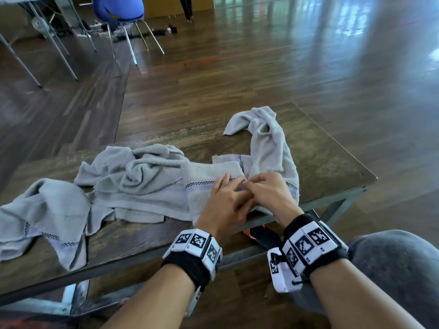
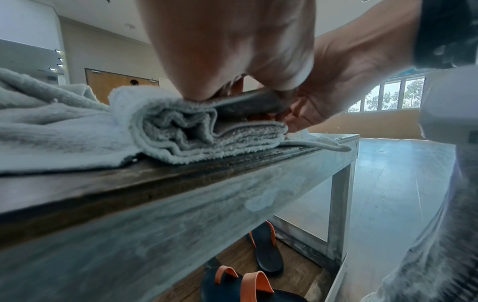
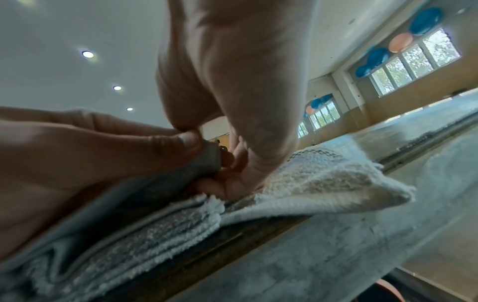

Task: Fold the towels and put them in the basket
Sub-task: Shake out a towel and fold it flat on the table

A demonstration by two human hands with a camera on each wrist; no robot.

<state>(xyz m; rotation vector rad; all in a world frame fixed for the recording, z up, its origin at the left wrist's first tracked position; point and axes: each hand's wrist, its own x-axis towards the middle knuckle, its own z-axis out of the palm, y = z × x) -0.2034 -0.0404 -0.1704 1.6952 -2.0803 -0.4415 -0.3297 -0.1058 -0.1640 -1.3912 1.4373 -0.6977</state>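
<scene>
Several grey towels lie on a low wooden table (image 1: pixel 320 150). Both hands meet on one partly folded towel (image 1: pixel 209 172) at the table's front right edge. My left hand (image 1: pixel 230 191) pinches a folded edge of that towel (image 2: pixel 181 130) between thumb and fingers (image 2: pixel 196 81). My right hand (image 1: pixel 263 186) is curled beside it, its fingers (image 3: pixel 227 183) pinching the same towel (image 3: pixel 323 183) just right of the left thumb (image 3: pixel 175 147). The towel's layers are stacked at the table edge. No basket is in view.
A crumpled towel (image 1: pixel 135 172) lies mid-table and another (image 1: pixel 42 210) hangs over the front left edge. A further length of towel (image 1: pixel 268 134) trails toward the back right. Sandals (image 2: pixel 266 251) lie under the table. A blue chair (image 1: pixel 118 8) stands far behind.
</scene>
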